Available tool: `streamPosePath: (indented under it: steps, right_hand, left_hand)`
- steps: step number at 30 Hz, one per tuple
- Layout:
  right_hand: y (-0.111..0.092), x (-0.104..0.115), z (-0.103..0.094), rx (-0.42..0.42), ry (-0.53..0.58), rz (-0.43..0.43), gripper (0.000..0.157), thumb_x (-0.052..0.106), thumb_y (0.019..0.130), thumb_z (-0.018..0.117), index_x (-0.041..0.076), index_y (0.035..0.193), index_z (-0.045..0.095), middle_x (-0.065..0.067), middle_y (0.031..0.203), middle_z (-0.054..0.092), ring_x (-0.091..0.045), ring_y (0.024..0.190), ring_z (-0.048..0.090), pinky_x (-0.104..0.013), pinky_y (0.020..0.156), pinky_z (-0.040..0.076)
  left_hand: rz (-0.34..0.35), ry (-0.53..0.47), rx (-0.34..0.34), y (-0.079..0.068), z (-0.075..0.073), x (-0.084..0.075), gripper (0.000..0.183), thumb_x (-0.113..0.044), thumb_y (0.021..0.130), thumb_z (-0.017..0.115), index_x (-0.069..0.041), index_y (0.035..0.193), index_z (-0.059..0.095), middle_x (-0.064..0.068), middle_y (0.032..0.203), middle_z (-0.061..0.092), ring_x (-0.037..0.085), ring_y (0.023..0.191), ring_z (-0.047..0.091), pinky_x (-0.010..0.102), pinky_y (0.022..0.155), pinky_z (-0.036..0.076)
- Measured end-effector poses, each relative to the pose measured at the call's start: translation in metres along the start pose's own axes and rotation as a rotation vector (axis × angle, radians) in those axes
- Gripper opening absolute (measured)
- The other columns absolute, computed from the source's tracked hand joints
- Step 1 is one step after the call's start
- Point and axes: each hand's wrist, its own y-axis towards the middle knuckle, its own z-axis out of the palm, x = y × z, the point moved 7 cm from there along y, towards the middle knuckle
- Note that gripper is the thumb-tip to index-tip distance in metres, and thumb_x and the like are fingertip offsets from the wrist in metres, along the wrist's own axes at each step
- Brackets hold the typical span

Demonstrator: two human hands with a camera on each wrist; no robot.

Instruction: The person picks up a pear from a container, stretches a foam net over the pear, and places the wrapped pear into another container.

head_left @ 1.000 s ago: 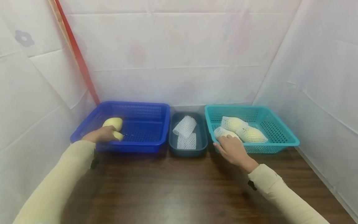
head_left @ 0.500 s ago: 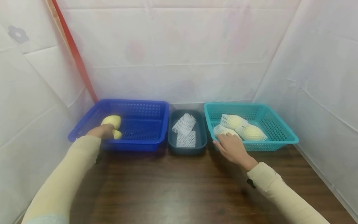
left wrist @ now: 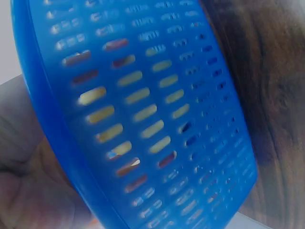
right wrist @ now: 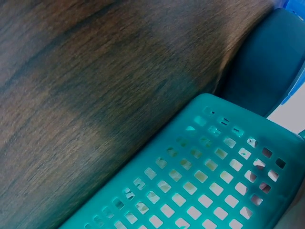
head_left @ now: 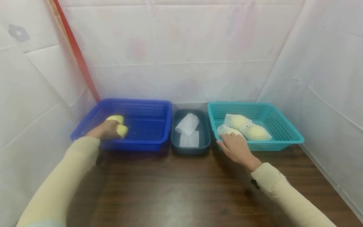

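Over the front left of the blue basket (head_left: 147, 142), my left hand (head_left: 105, 130) grips a pale yellow fruit (head_left: 122, 130). A second yellow fruit (head_left: 116, 119) lies just behind it. In the left wrist view, yellow shows through the blue basket's slotted wall (left wrist: 143, 105), and part of the left hand (left wrist: 33, 176) is beyond the rim. My right hand (head_left: 236, 147) rests at the front left corner of the teal basket (head_left: 279, 145), its fingers over a fruit in a white foam net (head_left: 227, 130). Two more netted fruits (head_left: 238, 121) (head_left: 256, 131) lie beside it.
Between the baskets stands a dark teal tray (head_left: 190, 151) holding loose white foam nets (head_left: 188, 124). All three containers sit on a dark wooden table (head_left: 173, 186), close to a white sheet wall (head_left: 181, 47). A red strip (head_left: 76, 52) hangs at the left.
The left hand has shifted slightly, and the gripped fruit has tilted up nearer the second fruit. My right hand stays at the teal basket's corner. The head view has shifted a little.
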Motion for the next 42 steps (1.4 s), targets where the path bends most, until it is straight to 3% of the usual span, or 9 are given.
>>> streamPosePath:
  steps: [6, 12, 18, 22, 28, 34, 42]
  right_hand:
    - [0.002, -0.002, -0.001, -0.012, 0.001, -0.006, 0.033, 0.037, 0.099, 0.047, 0.007, 0.103, 0.061, -0.003, 0.082, 0.060, -0.024, 0.075, 0.050, -0.045, 0.068, 0.044]
    - [0.002, -0.001, 0.000, 0.002, 0.009, -0.002, 0.031, 0.037, 0.099, 0.047, 0.009, 0.099, 0.060, 0.000, 0.075, 0.055, -0.022, 0.071, 0.048, -0.042, 0.064, 0.043]
    - [0.000, -0.001, 0.002, 0.001, 0.021, 0.019, 0.031, 0.037, 0.099, 0.047, 0.009, 0.097, 0.060, 0.000, 0.076, 0.055, -0.022, 0.072, 0.048, -0.042, 0.065, 0.043]
    - [-0.001, 0.001, 0.001, -0.074, 0.090, 0.012, 0.032, 0.033, 0.099, 0.048, 0.006, 0.103, 0.062, -0.005, 0.089, 0.064, -0.025, 0.081, 0.055, -0.044, 0.071, 0.046]
    - [0.001, 0.010, -0.010, -0.205, 0.298, 0.005, 0.028, 0.025, 0.098, 0.050, 0.002, 0.112, 0.060, -0.011, 0.105, 0.062, -0.027, 0.100, 0.053, -0.047, 0.085, 0.043]
    - [0.009, 0.041, -0.018, -0.158, 0.439, -0.046, 0.040, 0.029, 0.095, 0.057, 0.001, 0.124, 0.053, -0.012, 0.119, 0.055, -0.027, 0.114, 0.046, -0.047, 0.097, 0.039]
    - [0.026, 0.084, -0.023, -0.107, 0.643, -0.143, 0.065, 0.028, 0.084, 0.072, 0.003, 0.136, 0.043, -0.011, 0.134, 0.047, -0.025, 0.126, 0.039, -0.047, 0.103, 0.034]
  left_hand:
    - [0.024, -0.005, -0.161, 0.008, -0.003, -0.013, 0.047, -0.022, 0.060, 0.085, 0.006, 0.087, 0.058, 0.010, 0.072, 0.055, 0.029, 0.068, 0.051, 0.043, 0.062, 0.043]
    - [-0.003, -0.186, -0.239, 0.011, -0.001, -0.033, 0.063, -0.026, 0.068, 0.083, 0.012, 0.112, 0.058, 0.024, 0.093, 0.063, 0.034, 0.079, 0.057, 0.044, 0.065, 0.047]
    - [-0.051, -0.340, -0.300, 0.009, 0.004, -0.060, 0.069, -0.031, 0.071, 0.084, 0.005, 0.123, 0.056, 0.024, 0.113, 0.061, 0.036, 0.096, 0.057, 0.049, 0.079, 0.047]
    - [-0.065, -0.408, -0.312, 0.003, 0.008, -0.081, 0.075, -0.038, 0.071, 0.083, 0.000, 0.129, 0.055, 0.020, 0.123, 0.059, 0.033, 0.105, 0.056, 0.049, 0.083, 0.046]
    - [-0.041, -0.503, -0.321, 0.000, 0.015, -0.108, 0.073, -0.040, 0.068, 0.084, -0.006, 0.128, 0.058, 0.014, 0.121, 0.062, 0.027, 0.098, 0.058, 0.041, 0.075, 0.049]
    - [-0.010, -0.592, -0.329, -0.001, 0.024, -0.137, 0.072, -0.035, 0.066, 0.086, -0.006, 0.126, 0.059, 0.014, 0.119, 0.062, 0.028, 0.097, 0.060, 0.041, 0.074, 0.051]
    - [0.031, -0.691, -0.269, -0.003, 0.039, -0.177, 0.070, -0.032, 0.066, 0.086, -0.010, 0.127, 0.059, 0.011, 0.121, 0.062, 0.028, 0.100, 0.059, 0.037, 0.070, 0.051]
